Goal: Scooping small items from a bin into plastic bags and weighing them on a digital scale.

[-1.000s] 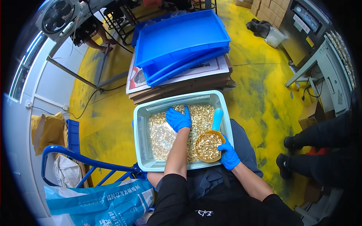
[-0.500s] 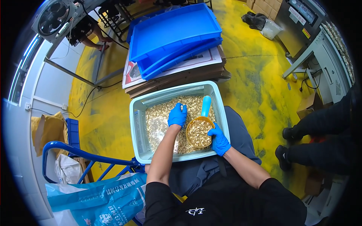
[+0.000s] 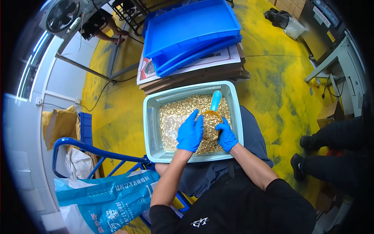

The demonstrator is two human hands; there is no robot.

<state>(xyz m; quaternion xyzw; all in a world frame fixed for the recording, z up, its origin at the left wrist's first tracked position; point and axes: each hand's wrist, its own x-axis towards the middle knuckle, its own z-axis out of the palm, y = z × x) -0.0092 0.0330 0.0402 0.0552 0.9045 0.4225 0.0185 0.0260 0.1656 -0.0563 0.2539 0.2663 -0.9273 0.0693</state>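
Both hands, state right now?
Left hand: open, fingers extended, at the left side of the scoop; contact can't be told.
Right hand: closed, holding the scoop by the right side of its bowl.

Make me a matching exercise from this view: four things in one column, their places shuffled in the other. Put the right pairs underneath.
Things
1. Scoop
2. Blue trays
3. Fan
4. Plastic basket

Places
A. At the upper left of the picture
B. On the person's lap
C. Held by its bowl in the right hand
D. Stacked above the cardboard

Pairs: 1-C, 2-D, 3-A, 4-B
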